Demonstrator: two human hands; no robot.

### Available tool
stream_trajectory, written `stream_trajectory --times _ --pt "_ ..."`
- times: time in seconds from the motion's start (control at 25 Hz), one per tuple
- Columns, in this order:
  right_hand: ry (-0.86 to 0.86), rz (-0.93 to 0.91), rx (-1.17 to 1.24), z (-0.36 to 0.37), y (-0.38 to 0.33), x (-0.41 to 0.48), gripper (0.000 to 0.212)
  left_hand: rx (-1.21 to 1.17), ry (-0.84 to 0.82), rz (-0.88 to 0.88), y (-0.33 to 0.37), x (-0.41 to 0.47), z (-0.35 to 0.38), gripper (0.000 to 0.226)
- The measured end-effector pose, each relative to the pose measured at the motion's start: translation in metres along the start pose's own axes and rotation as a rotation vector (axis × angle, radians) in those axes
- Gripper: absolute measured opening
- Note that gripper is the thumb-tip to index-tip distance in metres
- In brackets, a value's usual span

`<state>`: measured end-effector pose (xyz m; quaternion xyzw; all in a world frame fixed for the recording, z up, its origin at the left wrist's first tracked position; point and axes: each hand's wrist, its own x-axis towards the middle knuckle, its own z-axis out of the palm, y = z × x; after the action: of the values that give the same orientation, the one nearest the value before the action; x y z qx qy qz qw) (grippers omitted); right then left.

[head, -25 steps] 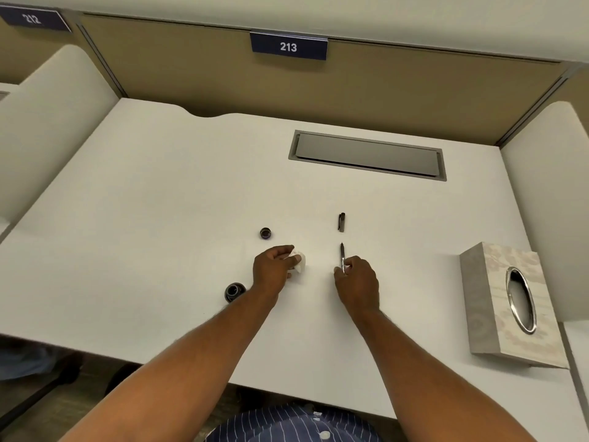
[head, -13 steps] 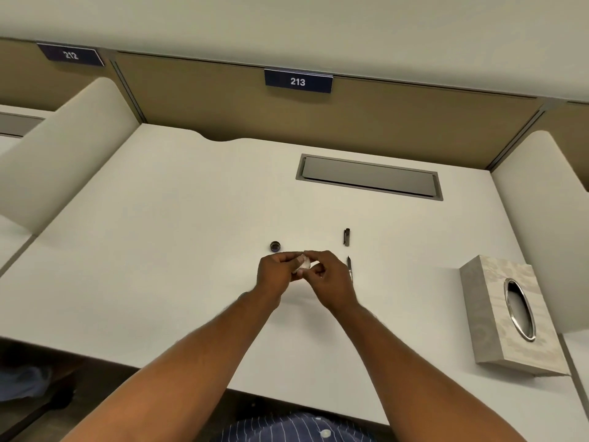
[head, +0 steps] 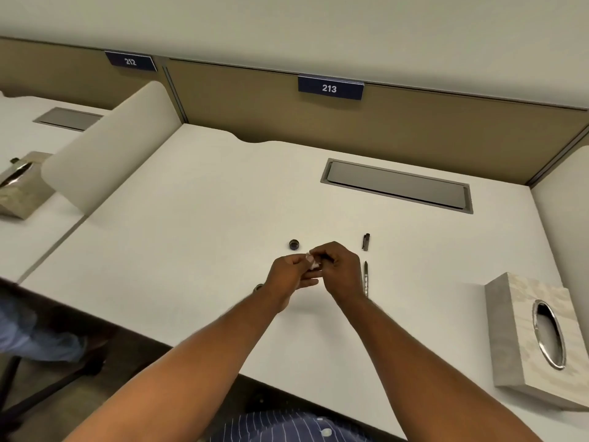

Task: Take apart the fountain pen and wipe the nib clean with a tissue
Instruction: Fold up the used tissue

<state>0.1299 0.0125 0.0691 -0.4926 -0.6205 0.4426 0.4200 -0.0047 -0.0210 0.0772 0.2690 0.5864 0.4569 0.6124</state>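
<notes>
Both bare hands meet above the middle of the white laminate desk (head: 178, 224). The left hand (head: 288, 274) has its thumb and fingers pinched on a small crumpled white tissue (head: 313, 262), and the right hand (head: 338, 269) closes its fingertips onto the same wad from the other side. A thin dark sliver pokes out between the right fingers at the tissue; whether it is the nib section cannot be told at this size.

Just to the right of the grip, the slim dark pen barrel (head: 366, 279) lies on the desk, pointing away from the person, untouched. Beyond it and a little farther from the grip lies the short dark pen cap (head: 366, 241). Just behind and left of the grip sits a small round dark ink-bottle lid (head: 294, 244), and a second round dark object (head: 258, 287), mostly hidden, peeks out beside the left wrist.

Well to the right of the hands stands a pale marbled tissue box with an oval metal opening (head: 510, 317).
</notes>
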Motion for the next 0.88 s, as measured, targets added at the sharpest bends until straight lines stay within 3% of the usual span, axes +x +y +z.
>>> stream_trajectory --times 0.16,0.36,0.48,0.72,0.88 --pt "-0.082 -0.044 0.018 0.022 -0.002 -0.001 0.021 -0.013 0.162 0.071 0.004 -0.014 -0.016 0.022" --pt "-0.178 -0.235 0.004 0.046 -0.011 -0.012 0.042 -0.032 0.343 0.131 0.007 -0.03 -0.036 0.032" --pt "-0.228 -0.244 -0.006 0.066 -0.019 -0.016 0.039 -0.083 0.423 0.164 0.007 -0.044 -0.055 0.029" --pt "-0.313 -0.142 -0.061 0.116 -0.042 -0.022 0.016 -0.218 0.386 0.194 0.007 -0.074 -0.112 0.031" --pt "-0.365 -0.112 -0.084 0.159 -0.056 -0.028 0.017 -0.258 0.369 0.205 0.002 -0.088 -0.152 0.031"
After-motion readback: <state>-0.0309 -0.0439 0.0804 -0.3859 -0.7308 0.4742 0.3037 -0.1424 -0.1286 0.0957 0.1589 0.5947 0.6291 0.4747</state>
